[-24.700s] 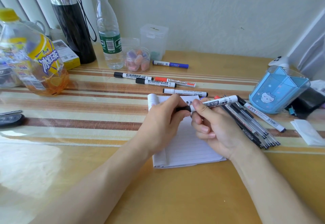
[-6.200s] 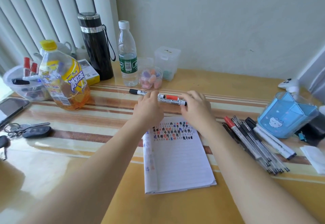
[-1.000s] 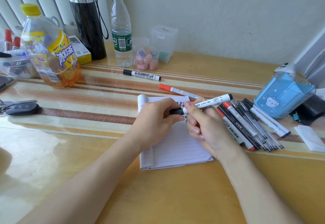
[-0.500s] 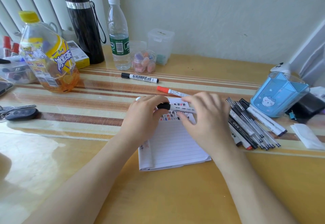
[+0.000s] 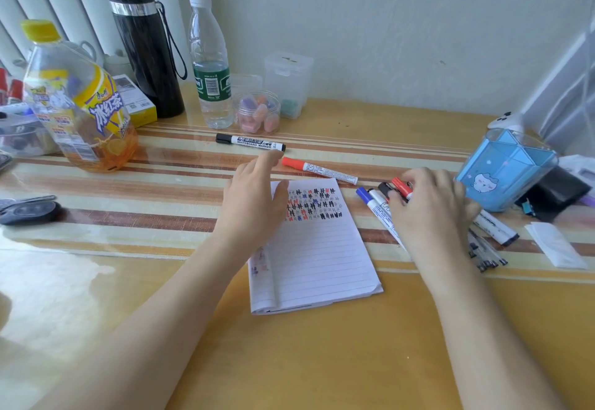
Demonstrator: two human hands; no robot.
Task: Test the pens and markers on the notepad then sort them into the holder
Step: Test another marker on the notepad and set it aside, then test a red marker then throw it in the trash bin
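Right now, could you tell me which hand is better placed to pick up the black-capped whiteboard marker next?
Left. The left hand is open, its fingertips just short of the black-capped whiteboard marker. The right hand is busy on the pile of pens beside the blue holder.

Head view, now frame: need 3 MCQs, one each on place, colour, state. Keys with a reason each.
1. Where does the red-capped whiteboard marker lie?
A. inside the blue translucent pen holder
B. on the striped table mat just beyond the lined notepad
C. under the black flask

2. Which colours are the test marks on the lined notepad?
A. green only
B. black, red and blue
C. yellow and purple

3. What is the left hand doing?
A. open, holding nothing, over the notepad's left edge
B. gripping the water bottle
C. writing with a pen

Key: 1 B, it lies flat past the notepad's top edge, outside the blue translucent pen holder. 2 B, rows of hash marks show those three colours. 3 A, its fingers are spread and empty.
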